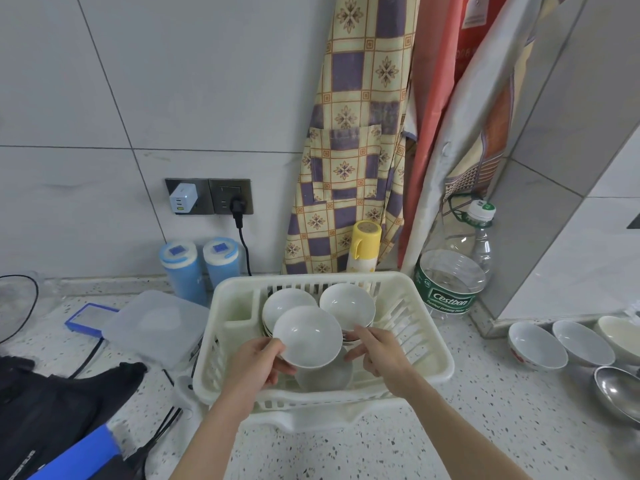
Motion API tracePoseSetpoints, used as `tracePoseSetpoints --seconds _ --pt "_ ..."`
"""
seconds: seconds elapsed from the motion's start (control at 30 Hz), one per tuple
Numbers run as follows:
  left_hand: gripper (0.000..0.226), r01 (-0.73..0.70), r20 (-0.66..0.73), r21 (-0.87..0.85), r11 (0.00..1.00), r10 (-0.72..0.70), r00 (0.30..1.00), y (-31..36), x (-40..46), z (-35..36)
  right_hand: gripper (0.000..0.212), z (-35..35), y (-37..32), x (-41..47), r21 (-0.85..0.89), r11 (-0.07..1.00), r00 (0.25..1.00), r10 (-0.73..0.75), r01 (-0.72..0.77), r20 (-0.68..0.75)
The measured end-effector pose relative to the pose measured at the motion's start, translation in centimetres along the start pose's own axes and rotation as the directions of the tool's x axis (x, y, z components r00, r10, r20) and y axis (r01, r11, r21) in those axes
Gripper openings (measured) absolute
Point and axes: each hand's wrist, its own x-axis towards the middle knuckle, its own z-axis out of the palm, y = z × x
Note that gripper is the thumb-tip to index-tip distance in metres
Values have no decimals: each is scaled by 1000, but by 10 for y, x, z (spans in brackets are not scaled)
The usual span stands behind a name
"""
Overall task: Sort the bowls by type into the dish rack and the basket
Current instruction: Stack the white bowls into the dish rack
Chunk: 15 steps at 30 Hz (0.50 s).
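Observation:
A white plastic dish rack [429, 362] stands on the speckled counter in front of me. Inside it sit two white bowls, one at the back left [285, 301] and one at the back right [348, 303], each on a small stack. My left hand [258, 365] grips the rim of a third white bowl [308, 336], tilted above the rack's middle. My right hand [379, 351] hovers just right of that bowl, fingers loosely spread and holding nothing. More bowls [536, 346] stand on the counter at the right.
A large water bottle [453, 271] and a yellow flask [365, 244] stand behind the rack. Left of it lie a clear lidded box [156, 323], two blue containers [180, 268], cables and a black bag [59, 407]. A metal ladle [620, 393] lies far right.

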Motion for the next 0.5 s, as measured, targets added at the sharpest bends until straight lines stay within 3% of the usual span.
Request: tracePoseSetpoints --seconds 0.17,0.3,0.5 --pt "17 68 68 126 990 -77 995 7 3 7 18 1 -2 -8 -36 998 984 -53 60 172" --pt "17 99 133 215 972 -130 983 11 3 13 22 4 2 -5 -160 987 995 15 1 102" --pt "22 168 151 292 941 -219 964 15 9 20 49 6 1 1 -167 983 995 80 -70 54"
